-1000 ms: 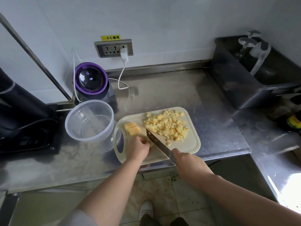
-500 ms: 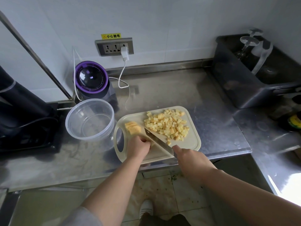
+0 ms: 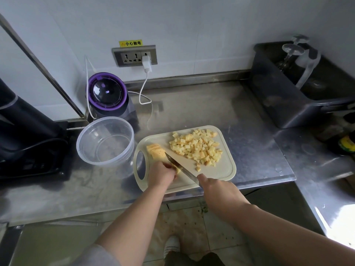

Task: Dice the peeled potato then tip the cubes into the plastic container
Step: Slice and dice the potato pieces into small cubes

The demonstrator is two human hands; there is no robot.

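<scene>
The pale-yellow sliced potato slab (image 3: 156, 152) is held under the curled left hand (image 3: 163, 174); the steel knife (image 3: 179, 166), gripped by the right hand (image 3: 218, 191), is laid along its right flank.

We are wearing a grey sleeve (image 3: 104, 255) ending above the left elbow, dark trousers (image 3: 194, 260), and a white mesh shoe (image 3: 171, 244).

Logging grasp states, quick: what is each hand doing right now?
Left hand: closed, fingers curled on the potato slices.
Right hand: closed, gripping the knife.
</scene>
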